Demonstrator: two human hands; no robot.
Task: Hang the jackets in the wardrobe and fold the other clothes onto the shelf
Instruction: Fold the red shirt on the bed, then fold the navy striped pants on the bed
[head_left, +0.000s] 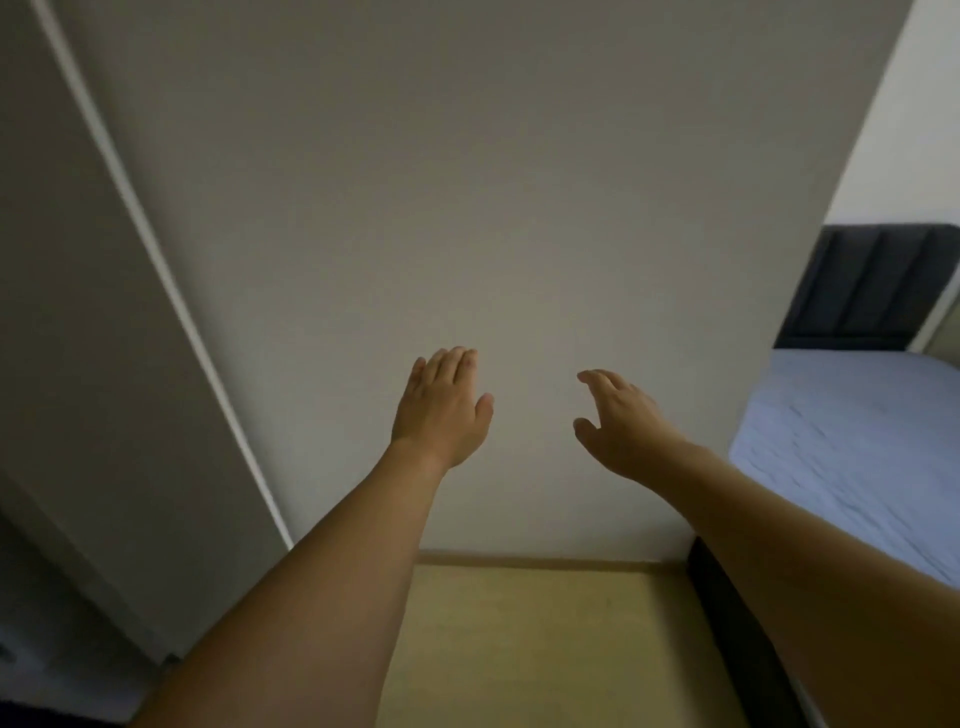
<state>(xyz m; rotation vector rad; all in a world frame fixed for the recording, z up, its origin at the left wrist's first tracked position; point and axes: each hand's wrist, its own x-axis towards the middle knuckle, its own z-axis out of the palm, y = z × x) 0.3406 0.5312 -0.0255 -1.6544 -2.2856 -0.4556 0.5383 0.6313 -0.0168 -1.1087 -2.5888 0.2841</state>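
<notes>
We reach both bare arms toward a plain pale panel (467, 208), the left hand (441, 410) flat with fingers together, the right hand (618, 421) spread and relaxed, neither holding anything. No jackets or clothes show; a bed (852, 441) lies at right, wooden floor (530, 639) below.

A bed (852, 447) stands at the right, covered by a pale blue sheet (831, 415) that lies rumpled across it. A dark padded headboard (872, 291) rises at its far edge. The yellowish wooden floor (530, 644) runs along the bed's left edge.
</notes>
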